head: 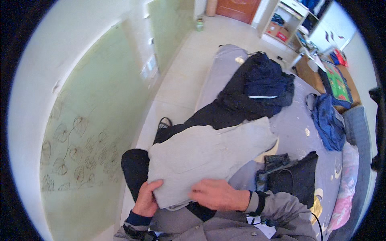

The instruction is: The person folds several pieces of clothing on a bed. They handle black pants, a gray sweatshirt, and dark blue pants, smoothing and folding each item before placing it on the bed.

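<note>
A light grey cloth garment (193,153), partly folded, lies across my lap and reaches over the bed. My left hand (147,195) grips its near left edge, with the thumb on top and the fingers beneath. On the near right part of the cloth rests my right hand (215,194), slightly blurred; whether its fingers pinch the fabric I cannot tell. Beyond the garment, a heap of black and navy clothes (256,84) lies on the bed. Folded dark clothing (292,180) sits to the right of my right hand.
The bed (292,126) has a lilac-grey patterned sheet. A blue garment (327,120) and a pink-and-white bundle (345,186) lie along its right side. A pale green wall panel (99,90) stands at left. A dark cable (318,223) runs by my right sleeve. Shelves (283,24) stand far back.
</note>
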Action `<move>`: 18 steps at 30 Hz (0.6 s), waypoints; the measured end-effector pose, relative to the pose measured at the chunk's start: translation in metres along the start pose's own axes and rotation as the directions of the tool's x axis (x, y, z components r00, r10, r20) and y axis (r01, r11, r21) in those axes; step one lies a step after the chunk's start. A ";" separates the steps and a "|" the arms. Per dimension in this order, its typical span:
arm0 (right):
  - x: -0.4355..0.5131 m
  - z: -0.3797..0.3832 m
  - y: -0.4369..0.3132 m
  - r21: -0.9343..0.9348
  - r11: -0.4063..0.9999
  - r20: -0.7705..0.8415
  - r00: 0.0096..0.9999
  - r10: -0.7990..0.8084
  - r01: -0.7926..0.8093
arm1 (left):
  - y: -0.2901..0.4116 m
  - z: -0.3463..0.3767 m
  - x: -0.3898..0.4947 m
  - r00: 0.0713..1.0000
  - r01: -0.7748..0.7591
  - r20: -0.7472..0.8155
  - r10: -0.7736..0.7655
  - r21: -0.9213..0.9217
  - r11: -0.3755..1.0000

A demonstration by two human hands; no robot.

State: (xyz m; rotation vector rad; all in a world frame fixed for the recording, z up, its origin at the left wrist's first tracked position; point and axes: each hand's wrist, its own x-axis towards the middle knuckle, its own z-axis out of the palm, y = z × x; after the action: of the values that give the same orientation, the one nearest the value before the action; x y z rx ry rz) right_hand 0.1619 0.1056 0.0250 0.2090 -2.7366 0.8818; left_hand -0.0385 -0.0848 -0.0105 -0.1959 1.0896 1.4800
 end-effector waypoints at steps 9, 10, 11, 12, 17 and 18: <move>-0.032 0.000 0.055 0.054 0.868 -0.188 0.849 0.494 -0.493 | 0.013 0.035 -0.003 0.958 -0.258 -0.069 0.278 0.213 0.943; -0.035 0.000 0.055 0.062 0.859 -0.212 0.834 0.509 -0.509 | 0.017 0.041 -0.007 0.942 -0.307 -0.062 0.329 0.233 0.923; -0.037 -0.001 0.054 0.068 0.854 -0.242 0.822 0.516 -0.516 | 0.022 0.045 -0.014 0.942 -0.288 -0.100 0.321 0.252 0.924; -0.039 -0.002 0.052 0.079 0.855 -0.243 0.822 0.515 -0.513 | 0.028 0.048 -0.019 0.938 -0.291 -0.110 0.328 0.263 0.920; -0.038 -0.010 0.037 0.217 0.865 -0.056 0.878 0.475 -0.453 | 0.048 0.044 -0.052 0.900 -0.313 -0.189 0.393 0.347 0.884; -0.037 -0.011 0.036 0.202 0.872 -0.032 0.886 0.462 -0.447 | 0.047 0.040 -0.059 0.847 -0.342 -0.259 0.464 0.403 0.849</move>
State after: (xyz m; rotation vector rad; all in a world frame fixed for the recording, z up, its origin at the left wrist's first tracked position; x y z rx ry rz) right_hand 0.1918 0.1430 0.0037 -0.4523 -2.6640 1.2403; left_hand -0.0450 -0.0893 0.0747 0.0316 1.7482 1.6355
